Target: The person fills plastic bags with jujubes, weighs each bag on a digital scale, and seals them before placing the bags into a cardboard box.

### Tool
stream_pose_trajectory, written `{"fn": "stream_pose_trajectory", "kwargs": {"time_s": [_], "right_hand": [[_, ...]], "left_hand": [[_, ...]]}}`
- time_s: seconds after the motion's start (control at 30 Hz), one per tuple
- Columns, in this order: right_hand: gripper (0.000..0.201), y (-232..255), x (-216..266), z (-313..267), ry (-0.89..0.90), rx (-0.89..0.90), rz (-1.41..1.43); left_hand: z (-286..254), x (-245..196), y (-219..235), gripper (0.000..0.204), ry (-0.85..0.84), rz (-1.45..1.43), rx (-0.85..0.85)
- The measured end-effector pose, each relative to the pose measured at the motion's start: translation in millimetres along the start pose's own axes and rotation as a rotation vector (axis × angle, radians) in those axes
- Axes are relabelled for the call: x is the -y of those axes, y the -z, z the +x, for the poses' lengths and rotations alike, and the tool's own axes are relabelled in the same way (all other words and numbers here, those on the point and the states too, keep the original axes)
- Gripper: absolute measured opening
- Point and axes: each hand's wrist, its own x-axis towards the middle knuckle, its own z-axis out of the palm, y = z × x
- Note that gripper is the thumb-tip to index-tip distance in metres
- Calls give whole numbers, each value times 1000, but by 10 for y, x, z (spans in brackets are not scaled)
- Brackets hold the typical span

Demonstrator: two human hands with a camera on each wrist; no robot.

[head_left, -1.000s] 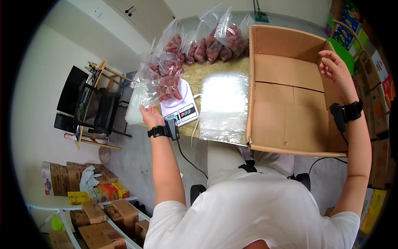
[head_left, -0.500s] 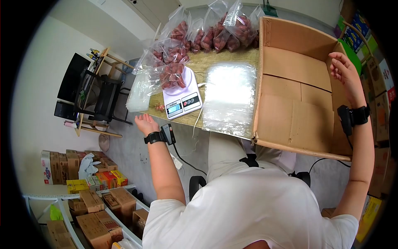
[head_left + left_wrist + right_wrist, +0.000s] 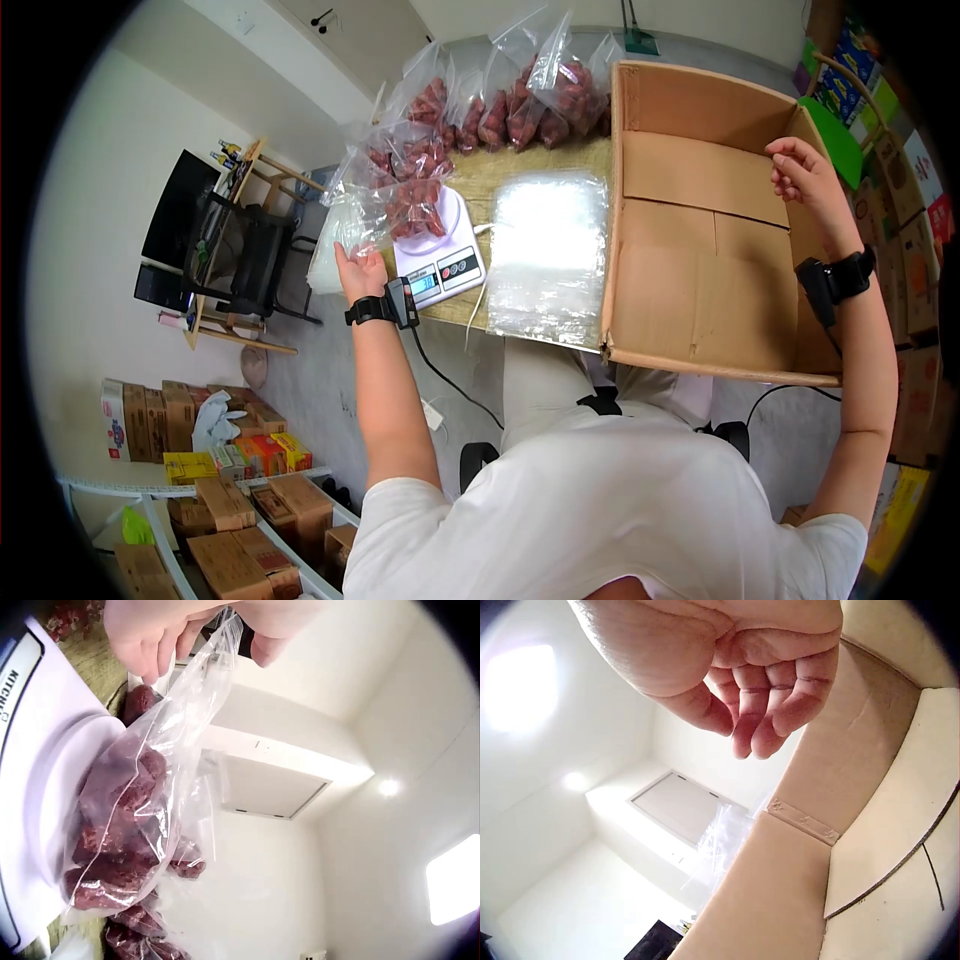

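Note:
A clear plastic bag (image 3: 415,210) of dark red, wrinkled pieces like red dates lies on a white kitchen scale (image 3: 462,243) whose display is lit. At its mouth end is my left hand (image 3: 362,275), palm turned up. In the left wrist view, the thumb and fingers (image 3: 150,652) are spread apart, with the mouth of the bag (image 3: 124,817) between them. My right hand (image 3: 812,185) hovers over the right side of a large cardboard box (image 3: 700,285). Its fingers (image 3: 784,712) hang loosely curled, with nothing in them.
A stack of flat clear bags (image 3: 550,255) lies between scale and box. More translucent bags (image 3: 330,255) lie left of the scale. Several filled bags (image 3: 495,115) stand along the table's far edge. A white cord (image 3: 478,300) trails from the scale. A green chair (image 3: 832,140) stands behind the box.
My left hand drew back from the bag to below the table edge, then came up again to the bag's mouth. The right hand stays over the box's right side.

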Motion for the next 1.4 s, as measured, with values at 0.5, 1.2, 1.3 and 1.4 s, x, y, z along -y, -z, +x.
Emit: {"fn": "stream_pose_trajectory", "kwargs": {"time_s": [0.5,1.2,1.3,1.4], "right_hand": [[11,-23,58,-43,0,38,34],[33,-207,855,-520,180,278,132],[32,-56,827,-446,225,47,-17],[36,-25,678,-340,146,-54,21]], "left_hand": [[-1253,-271,-1578,33,-484,737,642],[-3284,695,-3155,33,1,168,1511],[-3109,1110,-3223,37,92,177,1408],[-2896,1415,-3137,47,154,250,1405]]}}
